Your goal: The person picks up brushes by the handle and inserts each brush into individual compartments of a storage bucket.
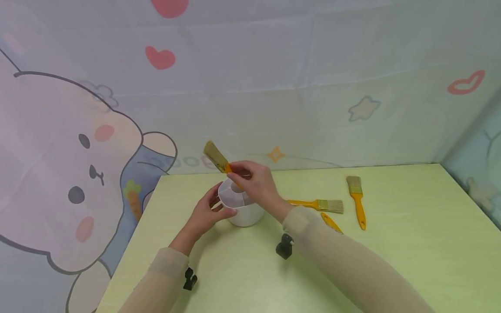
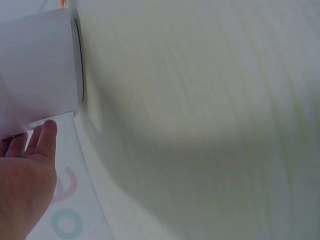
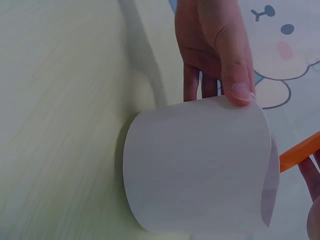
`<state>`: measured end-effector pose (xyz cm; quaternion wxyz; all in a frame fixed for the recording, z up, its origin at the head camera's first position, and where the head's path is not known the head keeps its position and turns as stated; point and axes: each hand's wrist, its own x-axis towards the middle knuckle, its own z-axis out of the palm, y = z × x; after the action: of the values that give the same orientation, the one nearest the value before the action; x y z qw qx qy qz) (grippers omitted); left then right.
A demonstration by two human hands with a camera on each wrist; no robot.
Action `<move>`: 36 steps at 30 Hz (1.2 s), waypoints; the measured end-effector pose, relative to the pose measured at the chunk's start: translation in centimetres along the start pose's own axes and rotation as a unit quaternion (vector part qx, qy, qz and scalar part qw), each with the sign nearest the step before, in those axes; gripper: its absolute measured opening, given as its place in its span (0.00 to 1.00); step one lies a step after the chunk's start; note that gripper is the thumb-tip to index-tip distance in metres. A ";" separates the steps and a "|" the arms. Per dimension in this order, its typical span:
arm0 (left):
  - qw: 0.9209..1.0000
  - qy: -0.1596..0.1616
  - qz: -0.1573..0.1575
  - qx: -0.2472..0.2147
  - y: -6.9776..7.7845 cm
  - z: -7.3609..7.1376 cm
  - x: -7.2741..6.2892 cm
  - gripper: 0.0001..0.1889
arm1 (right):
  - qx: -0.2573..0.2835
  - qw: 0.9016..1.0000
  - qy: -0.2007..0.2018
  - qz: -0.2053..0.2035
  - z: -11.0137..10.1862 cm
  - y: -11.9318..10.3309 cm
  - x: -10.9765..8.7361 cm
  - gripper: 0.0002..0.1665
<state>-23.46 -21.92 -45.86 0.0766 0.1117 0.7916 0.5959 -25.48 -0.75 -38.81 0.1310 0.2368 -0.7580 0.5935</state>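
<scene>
- The held flat paintbrush (image 1: 220, 161) is above the white divided cup (image 1: 246, 216), bristles up and to the left, its orange handle slanting down to the cup's mouth; how deep the handle end reaches, I cannot tell.
- The right hand (image 1: 256, 182) pinches that handle close below the ferrule, thumb against fingers. A looser slant would probably suit: tipping the brush more upright should let the handle clear the inner walls between compartments (image 1: 232, 200).
- The left hand (image 1: 207, 215) is clamped on the cup, thumb on the near side by the rim, fingers around the far left side. A light, steady grip seems best, since the thin-looking wall may flex and the cup could tip.
- Right of the cup on the pale green table (image 1: 411, 243), a sideways paintbrush (image 1: 313, 204) lies with bristles rightward; a partly hidden paintbrush (image 1: 331, 222) shows beside the right sleeve (image 1: 336, 256), which should stay clear of it.
- Farther right lies another paintbrush (image 1: 356, 202), bristles toward the cloth backdrop (image 1: 250, 108).
</scene>
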 end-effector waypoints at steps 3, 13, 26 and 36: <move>1.000 0.003 -0.002 -0.002 0.0 0.1 -0.1 0.50 | -0.022 1.000 0.004 -0.005 0.0 0.3 -0.1 0.16; 1.000 0.008 0.011 -0.007 -0.2 0.2 -0.1 0.49 | -0.081 0.997 0.007 -0.014 -0.1 1.7 -0.7 0.15; 1.000 0.014 0.011 -0.011 -0.4 0.5 -0.2 0.49 | -0.106 0.994 0.012 0.014 -0.1 2.9 -1.3 0.18; 1.000 0.018 0.009 -0.005 -0.4 0.4 -0.1 0.49 | -0.127 0.992 0.001 0.017 0.0 3.3 -1.3 0.23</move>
<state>-23.32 -21.67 -46.36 0.0569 0.1077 0.7890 0.6022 -26.10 0.12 -42.16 0.1507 0.2044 -0.8309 0.4950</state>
